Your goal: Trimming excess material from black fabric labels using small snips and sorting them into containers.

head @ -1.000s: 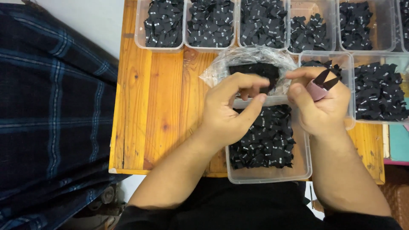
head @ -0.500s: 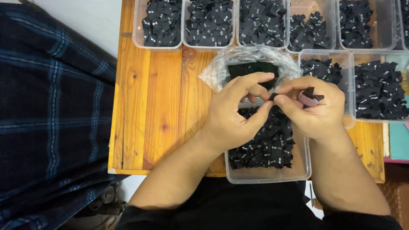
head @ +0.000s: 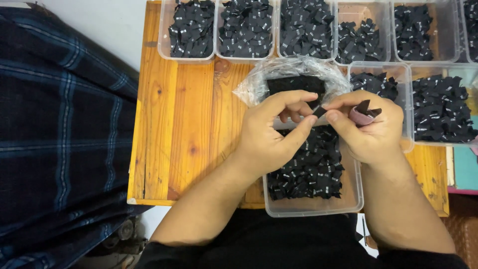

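Pine planks with dark knots make up the bench (head: pixel 189 124), which fills the middle of the frame; a dark blue plaid cloth (head: pixel 59 134) covers the whole left side. Along the upper edge stands a row of clear plastic tubs (head: pixel 189 56), each heaped with small black woven labels, and two more such tubs sit at the right edge. At the lower centre a larger clear tub (head: pixel 313 209) holds another heap of the same black labels (head: pixel 306 172). Just above it, in the upper middle, lies a crumpled clear plastic bag (head: pixel 294 69) with black labels inside.

Both hands meet over the near tub, just below the bag. The left hand (head: pixel 274 134) has thumb and forefinger closed in a pinch on one end of a small black label (head: pixel 319 111). The right hand (head: pixel 371 132) pinches the other end of that label between thumb and forefinger; its remaining fingers curl around a small pink roll (head: pixel 359 116) with a few black label pieces (head: pixel 366 106) sticking up from it. The two hands nearly touch at the fingertips.
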